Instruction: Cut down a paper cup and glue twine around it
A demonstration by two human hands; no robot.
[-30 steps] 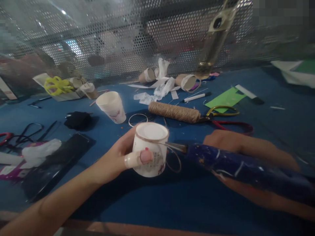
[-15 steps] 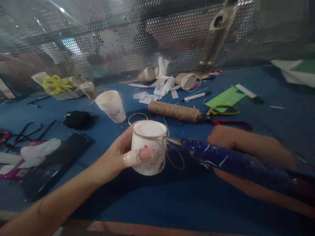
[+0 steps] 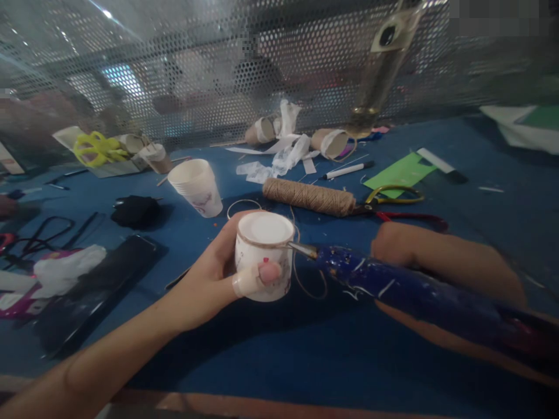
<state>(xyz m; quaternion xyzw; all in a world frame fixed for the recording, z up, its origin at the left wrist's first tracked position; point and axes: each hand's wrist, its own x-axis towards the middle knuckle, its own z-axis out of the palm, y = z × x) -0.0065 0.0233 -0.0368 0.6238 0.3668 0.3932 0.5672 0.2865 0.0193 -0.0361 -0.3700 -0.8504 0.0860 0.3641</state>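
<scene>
My left hand point(image 3: 222, 262), its thumb wrapped in a pale bandage, grips an upside-down white paper cup point(image 3: 264, 285) with printed marks. A strand of brown twine point(image 3: 262, 244) runs round the cup near its upturned base, and its loose length loops behind toward the twine spool point(image 3: 308, 196). My right hand point(image 3: 410, 250) is closed round a blue hot glue gun point(image 3: 375, 273), which hides part of the fingers. The gun's metal nozzle touches the twine at the cup's right side.
A stack of paper cups point(image 3: 198, 189) stands behind my left hand. Red-and-yellow-handled scissors point(image 3: 395, 198), a white marker point(image 3: 349, 170) and green paper point(image 3: 402, 174) lie beyond the spool. A black phone point(image 3: 100, 291) rests at left; a perforated metal screen point(image 3: 196, 75) rises at the back.
The cup has turned slightly in my left hand, and the thumb sits a little further right across it. The glue gun's nozzle has shifted slightly left with the twine.
</scene>
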